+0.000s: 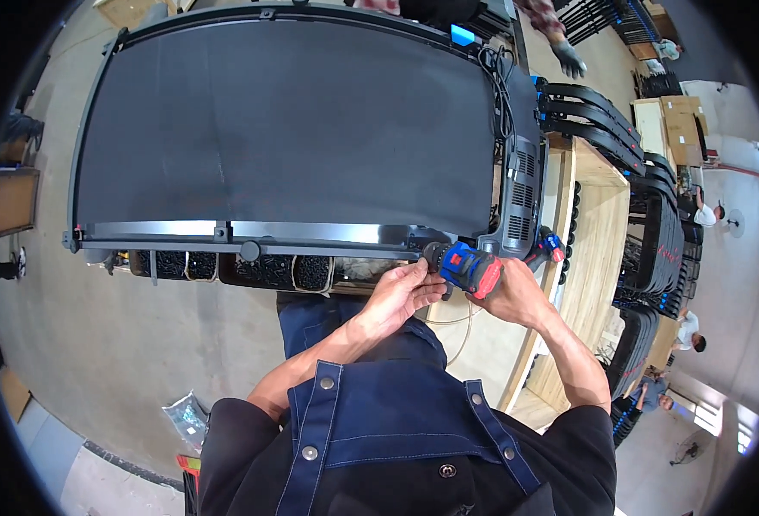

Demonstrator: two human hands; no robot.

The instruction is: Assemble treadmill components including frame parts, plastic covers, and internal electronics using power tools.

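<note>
My right hand [519, 294] is wrapped round the grip of a blue, black and red cordless drill [470, 268]. The drill's nose points left, at the near right corner of a treadmill [293, 129] with a wide black belt. Thumb and fingertips of my left hand [401, 297] come together beside the drill's nose, just under the treadmill's near side rail [328, 252]. Whatever sits between those fingertips is too small or hidden to make out. A vented grey motor housing [519, 198] lies along the treadmill's right end.
Bins of small black hardware [312, 273] line up below the near rail. Another red and blue drill [553, 248] rests by a wooden shelf unit [599, 198]. Curved black frames [590, 116] are stacked at right. Across the treadmill, a co-worker's gloved hand [570, 60] reaches down.
</note>
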